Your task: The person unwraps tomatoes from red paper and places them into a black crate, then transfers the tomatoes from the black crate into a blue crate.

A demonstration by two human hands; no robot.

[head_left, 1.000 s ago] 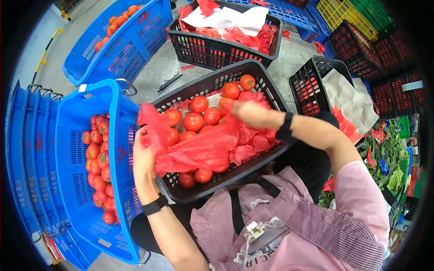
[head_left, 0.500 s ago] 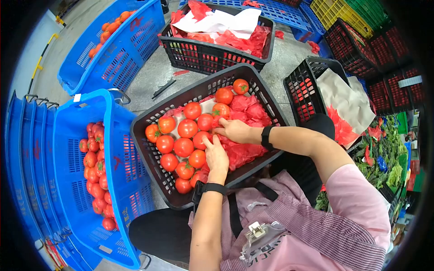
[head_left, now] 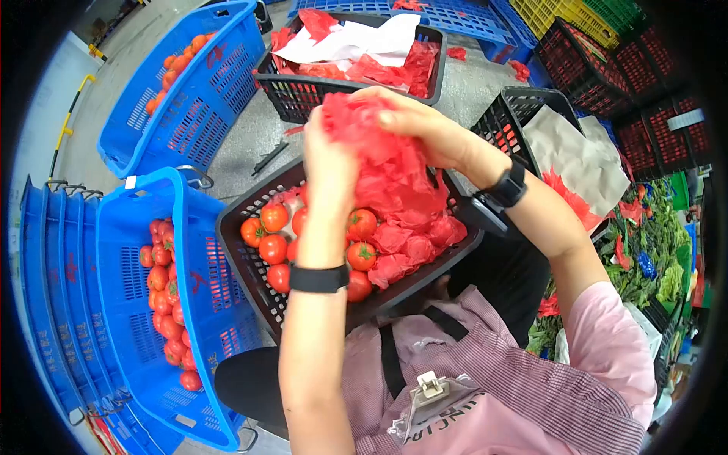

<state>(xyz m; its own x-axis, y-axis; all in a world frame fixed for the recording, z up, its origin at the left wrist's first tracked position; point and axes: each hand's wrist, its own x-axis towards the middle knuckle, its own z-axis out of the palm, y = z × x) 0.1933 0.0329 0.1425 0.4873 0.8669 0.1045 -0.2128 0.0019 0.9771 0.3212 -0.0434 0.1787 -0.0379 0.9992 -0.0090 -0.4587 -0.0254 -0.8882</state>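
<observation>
Both hands are raised above the far side of a black crate (head_left: pixel 250 282), closed around a crumpled bunch of red tissue paper (head_left: pixel 371 144). My left hand (head_left: pixel 331 163) grips its left side, with the fingers partly hidden by the paper. From the right, my right hand (head_left: pixel 432 130) presses on it with thumb and fingers. Below them, bare red tomatoes (head_left: pixel 273 248) fill the crate's left part; my left forearm hides some. Round pieces wrapped in red paper (head_left: pixel 413 250) lie on the crate's right side.
A blue crate of tomatoes (head_left: pixel 178 303) stands at the left, another blue crate (head_left: pixel 220 76) behind it. Ahead is a black crate with red and white paper (head_left: pixel 364 42). Right, a black crate holds brown paper (head_left: pixel 565 155); leafy greens (head_left: pixel 652 250) lie beyond.
Both hands have moved up and away from the tomatoes, lifting a bunch of red tissue paper with them. The view has shifted slightly.
</observation>
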